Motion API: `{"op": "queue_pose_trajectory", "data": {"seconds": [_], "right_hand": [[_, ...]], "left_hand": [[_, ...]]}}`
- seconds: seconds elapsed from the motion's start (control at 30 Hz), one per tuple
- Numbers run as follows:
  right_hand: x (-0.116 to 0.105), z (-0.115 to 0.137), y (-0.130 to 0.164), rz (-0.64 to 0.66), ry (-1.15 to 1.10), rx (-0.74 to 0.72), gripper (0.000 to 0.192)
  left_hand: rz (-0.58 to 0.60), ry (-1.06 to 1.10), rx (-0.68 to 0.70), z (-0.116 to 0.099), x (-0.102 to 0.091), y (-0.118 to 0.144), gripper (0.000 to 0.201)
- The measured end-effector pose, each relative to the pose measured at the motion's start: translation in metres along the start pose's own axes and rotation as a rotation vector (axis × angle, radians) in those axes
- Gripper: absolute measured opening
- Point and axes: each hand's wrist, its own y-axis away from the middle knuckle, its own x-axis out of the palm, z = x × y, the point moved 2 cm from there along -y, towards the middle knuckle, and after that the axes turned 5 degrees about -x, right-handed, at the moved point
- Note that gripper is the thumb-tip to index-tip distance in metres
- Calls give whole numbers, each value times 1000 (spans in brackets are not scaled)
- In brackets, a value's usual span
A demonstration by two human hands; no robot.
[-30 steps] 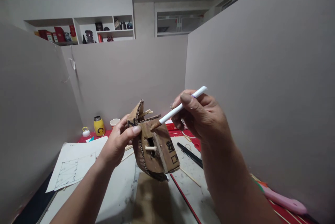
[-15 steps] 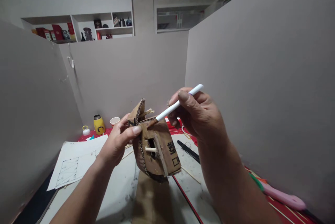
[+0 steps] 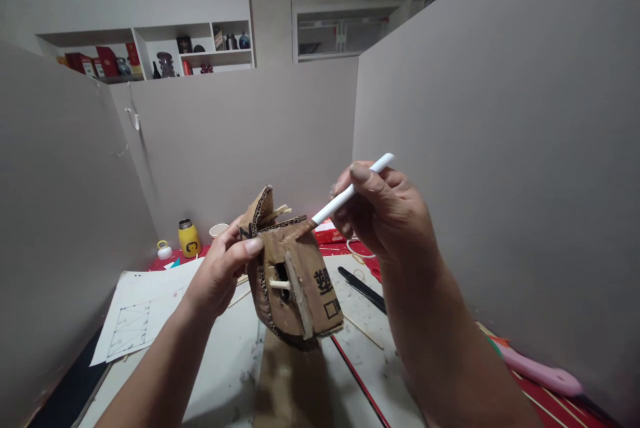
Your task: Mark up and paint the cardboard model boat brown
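My left hand grips a small cardboard model by its left side, the thumb pressed on its upper face. Cut corrugated edges show around the model. A pale stick pokes out of a dark hole in its face, beside a raised cardboard strip. Black printed characters mark its right part. Between thumb and fingers of my right hand is a white-handled brush, slanting down to the left. Its brownish tip meets the model's upper face, near the top edge.
Under the model a strip of brown cardboard lies on the white work board. To the left are a sheet with a line drawing and a yellow bottle. On the right lie a black tool and a pink handle. Grey partitions stand around.
The brush tip has slid right along the model's upper face, with my right hand shifting slightly right and up. The model has moved a little left in my left hand's grip.
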Motion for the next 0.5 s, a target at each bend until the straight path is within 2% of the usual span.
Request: {"op": "queue_pose_trajectory", "data": {"seconds": [0.2,0.33,0.4,0.5], "right_hand": [[1,-1,0,12,-1,9,31],[-5,5,-1,-62,36,-83,31],[-7,7,-2,-112,50,-118,30],[-7,7,-2,-158,65,-131,27]], "left_hand": [[96,49,-26,-1,3,0,60],[227,216,-76,0,5,1,42],[266,330,-140,6,-1,2,29],[201,409,-180,19,-19,2,30]]}}
